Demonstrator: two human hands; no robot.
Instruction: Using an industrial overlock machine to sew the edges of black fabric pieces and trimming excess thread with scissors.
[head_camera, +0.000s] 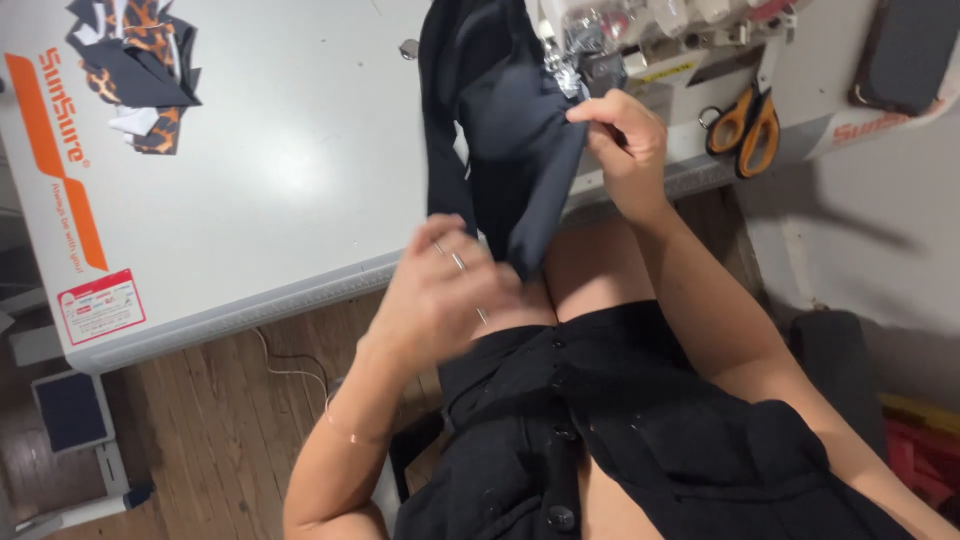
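Dark cloth (500, 130) hangs between my hands at the edge of the white bench (280, 180), beside the sewing machine (640, 50); my right hand (625, 135) pinches its top edge and my left hand (440, 285) grips its bottom end. It could slip and fall on my lap if my pinch gets loose. It looks soft, floppy and bunched up.

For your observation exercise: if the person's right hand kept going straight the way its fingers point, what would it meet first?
Probably the sewing machine behind the dark cloth that the right hand pinches; depth is unclear.
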